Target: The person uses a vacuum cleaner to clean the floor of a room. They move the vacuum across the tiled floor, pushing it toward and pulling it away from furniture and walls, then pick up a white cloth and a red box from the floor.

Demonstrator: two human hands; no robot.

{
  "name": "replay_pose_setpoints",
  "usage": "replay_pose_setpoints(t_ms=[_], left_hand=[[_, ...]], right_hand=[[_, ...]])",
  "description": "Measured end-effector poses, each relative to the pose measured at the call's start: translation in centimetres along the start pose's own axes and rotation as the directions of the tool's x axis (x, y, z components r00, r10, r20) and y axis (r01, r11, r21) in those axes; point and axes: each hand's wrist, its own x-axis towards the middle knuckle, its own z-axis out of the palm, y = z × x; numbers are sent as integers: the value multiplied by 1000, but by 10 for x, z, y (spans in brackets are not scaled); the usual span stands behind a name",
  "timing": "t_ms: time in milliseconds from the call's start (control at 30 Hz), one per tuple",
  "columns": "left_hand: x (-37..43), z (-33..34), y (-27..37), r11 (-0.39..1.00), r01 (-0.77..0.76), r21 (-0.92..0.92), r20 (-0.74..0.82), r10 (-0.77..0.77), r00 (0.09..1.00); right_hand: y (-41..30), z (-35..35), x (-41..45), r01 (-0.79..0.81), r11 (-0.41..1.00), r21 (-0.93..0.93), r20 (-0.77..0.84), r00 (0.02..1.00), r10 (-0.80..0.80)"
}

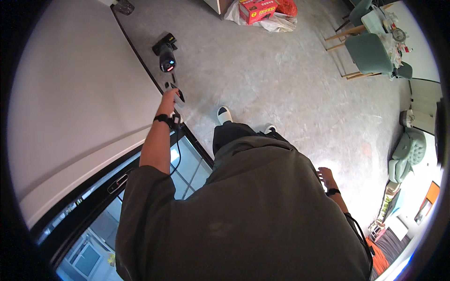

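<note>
My left hand (170, 100) reaches forward along the wall, its fingers wrapped around the grey-and-black handle of an upright floor cleaner (166, 59). The cleaner's dark body has a lit blue and red display, and its wide black floor head (163, 44) rests on the floor beyond. A black strap and cable hang at my left wrist. At my right side hangs my right hand (327, 177), holding nothing, with fingers loosely bent and apart; part of it is hidden by my dark shirt.
A white wall (88, 77) runs close on the left, ending at a black-framed glass doorway (191, 165). Grey floor (274, 77) stretches ahead. A red box (257, 10) sits on white plastic. Green chairs (369, 53) flank a cluttered table at right; a green armchair (407, 154) stands farther back.
</note>
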Motion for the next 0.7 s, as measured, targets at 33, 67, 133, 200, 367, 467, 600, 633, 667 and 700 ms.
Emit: replay_pose_setpoints(t_ms=[33,67,133,200,367,467,600,633,667,700], left_hand=[[-11,8,-6,999,28,28,22,-29,999],[-30,13,-19,996,-52,66,101,45,994],[-79,29,-43,993,-62,101,168,44,985],[-122,39,-86,986,164,-17,195,-158,968],[-274,54,-144,950,308,40,77,-311,947],[-349,64,-159,927,373,21,-123,-368,922],[-411,43,-170,899,429,86,-330,-381,864],[-421,41,-163,897,429,103,-339,-374,863],[-428,40,-155,882,444,157,-378,-362,852],[-439,44,-139,862,463,206,-419,-349,838]], right_hand=[[11,-10,7,-44,999,14,-10,999,44],[15,-18,20,-70,997,10,-16,997,70],[32,-31,49,-77,997,26,20,997,77],[34,-40,76,-30,1000,2,78,997,30],[-25,-41,116,192,979,65,227,953,-202],[-50,-45,135,224,975,-4,237,947,-217],[-65,-50,152,232,973,-12,222,949,-223],[-65,-51,157,240,971,-13,226,946,-231],[-61,-52,162,233,972,19,231,945,-231],[-58,-51,164,226,973,46,238,943,-231]])
